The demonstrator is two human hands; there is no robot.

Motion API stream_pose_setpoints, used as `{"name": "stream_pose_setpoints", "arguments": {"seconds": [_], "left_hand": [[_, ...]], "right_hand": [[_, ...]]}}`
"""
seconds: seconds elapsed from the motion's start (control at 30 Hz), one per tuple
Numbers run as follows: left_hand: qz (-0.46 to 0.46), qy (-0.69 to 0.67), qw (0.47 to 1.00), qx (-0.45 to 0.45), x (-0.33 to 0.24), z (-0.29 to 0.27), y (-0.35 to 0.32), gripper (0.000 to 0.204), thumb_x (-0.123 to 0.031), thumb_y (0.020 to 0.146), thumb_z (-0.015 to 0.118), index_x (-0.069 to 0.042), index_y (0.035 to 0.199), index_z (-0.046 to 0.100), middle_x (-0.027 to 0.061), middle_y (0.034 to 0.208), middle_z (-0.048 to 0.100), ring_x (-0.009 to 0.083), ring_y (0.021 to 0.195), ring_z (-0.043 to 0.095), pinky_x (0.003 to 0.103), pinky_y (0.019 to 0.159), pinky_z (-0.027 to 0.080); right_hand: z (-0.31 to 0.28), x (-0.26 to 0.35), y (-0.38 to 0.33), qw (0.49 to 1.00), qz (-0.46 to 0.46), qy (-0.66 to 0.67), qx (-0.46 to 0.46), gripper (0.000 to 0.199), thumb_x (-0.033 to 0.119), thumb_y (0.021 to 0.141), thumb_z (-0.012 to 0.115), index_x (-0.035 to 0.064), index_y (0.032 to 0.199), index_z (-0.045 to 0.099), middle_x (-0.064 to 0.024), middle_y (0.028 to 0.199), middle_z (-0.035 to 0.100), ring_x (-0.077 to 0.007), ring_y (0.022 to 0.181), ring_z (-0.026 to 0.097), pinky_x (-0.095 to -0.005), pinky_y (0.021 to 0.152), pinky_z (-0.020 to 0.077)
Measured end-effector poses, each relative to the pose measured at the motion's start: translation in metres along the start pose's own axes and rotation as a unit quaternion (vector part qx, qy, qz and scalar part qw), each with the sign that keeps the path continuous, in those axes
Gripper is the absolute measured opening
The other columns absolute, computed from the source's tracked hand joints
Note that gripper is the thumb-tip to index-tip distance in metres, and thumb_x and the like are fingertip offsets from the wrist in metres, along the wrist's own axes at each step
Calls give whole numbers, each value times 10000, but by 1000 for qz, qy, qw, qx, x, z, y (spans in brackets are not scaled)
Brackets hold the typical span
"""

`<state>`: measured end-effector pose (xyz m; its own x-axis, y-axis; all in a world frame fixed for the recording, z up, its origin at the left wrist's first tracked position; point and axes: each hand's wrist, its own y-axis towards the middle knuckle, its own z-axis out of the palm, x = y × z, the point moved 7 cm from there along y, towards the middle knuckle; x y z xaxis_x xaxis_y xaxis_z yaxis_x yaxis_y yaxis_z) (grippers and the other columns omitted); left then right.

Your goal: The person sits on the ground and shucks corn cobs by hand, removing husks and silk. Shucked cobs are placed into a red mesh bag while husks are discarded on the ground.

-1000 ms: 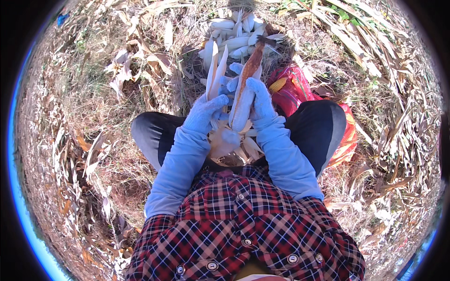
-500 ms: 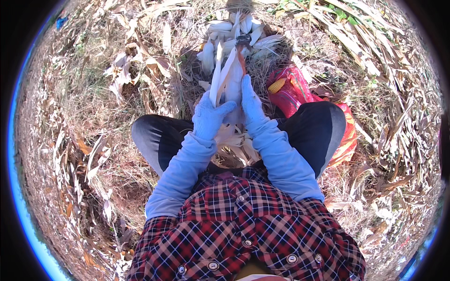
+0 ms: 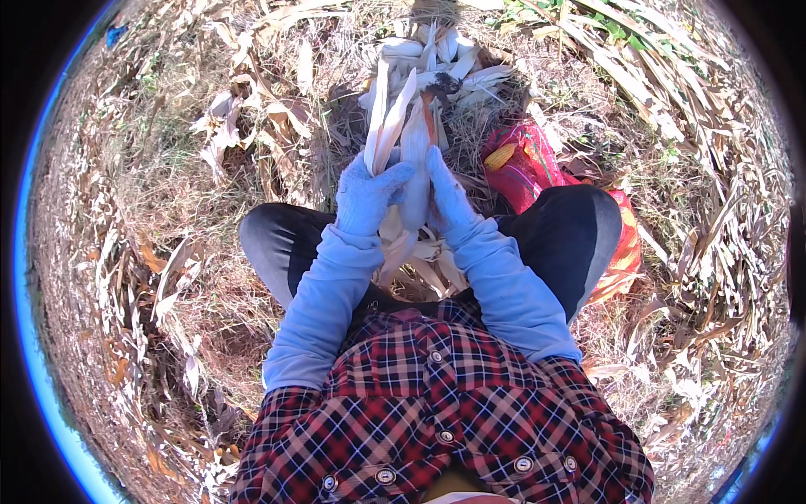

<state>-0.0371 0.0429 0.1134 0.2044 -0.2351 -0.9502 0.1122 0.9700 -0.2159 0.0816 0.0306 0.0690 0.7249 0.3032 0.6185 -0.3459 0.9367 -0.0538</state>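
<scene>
One view only: we look steeply down from the head, close over the gloved hands at twelve o'clock; checked shirt fills six o'clock, fisheye rim curving.

pale blue gloves, red mesh sack

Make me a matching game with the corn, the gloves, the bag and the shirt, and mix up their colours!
Things:
1. corn husk held in both hands
2. gloves, on the left hand and the right hand
3. mesh bag beside the right knee
4. shirt

Colours:
A. red and dark checks
B. pale cream
C. red-orange
D. light blue

Pairs: 1-B, 2-D, 3-C, 4-A
</scene>
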Motion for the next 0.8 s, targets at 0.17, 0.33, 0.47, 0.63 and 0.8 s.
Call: {"name": "stream_pose_setpoints", "arguments": {"seconds": [0.17,0.33,0.47,0.63,0.8], "left_hand": [[19,44,999,-19,-5,2,-4,298,-114,918,781,-6,1187,713,12,832,679,91,652,605,255,571,496],[11,5,1000,0,4,-1,-1,318,-144,916,806,1,1178,701,7,814,652,98,651,586,257,592,492],[29,24,999,-6,2,-4,-2,348,-153,911,819,1,1194,689,9,826,656,94,664,590,260,599,494],[40,58,997,-16,-1,0,-6,280,-120,882,838,-4,1106,717,10,812,674,82,664,594,252,601,491],[46,48,997,-43,5,-4,-11,214,-88,907,792,-24,1101,729,10,828,693,87,657,617,248,588,503]], "right_hand": [[-2,-3,-1,1000,2,12,2,639,572,1100,424,82,1506,491,-103,1329,656,-225,1111,669,-386,975,566],[-9,-5,-1,999,12,14,-36,641,582,1094,432,86,1494,509,-100,1332,658,-222,1134,668,-395,996,558],[-6,-2,0,999,9,13,-30,658,597,1096,407,87,1499,503,-105,1345,657,-231,1160,666,-400,1020,551],[2,1,2,997,-12,11,-73,690,621,1091,382,82,1508,494,-109,1344,659,-233,1165,668,-394,1024,552],[0,-1,-2,998,22,3,-66,702,629,1089,376,84,1516,486,-111,1348,657,-232,1168,671,-392,1020,556]]}}
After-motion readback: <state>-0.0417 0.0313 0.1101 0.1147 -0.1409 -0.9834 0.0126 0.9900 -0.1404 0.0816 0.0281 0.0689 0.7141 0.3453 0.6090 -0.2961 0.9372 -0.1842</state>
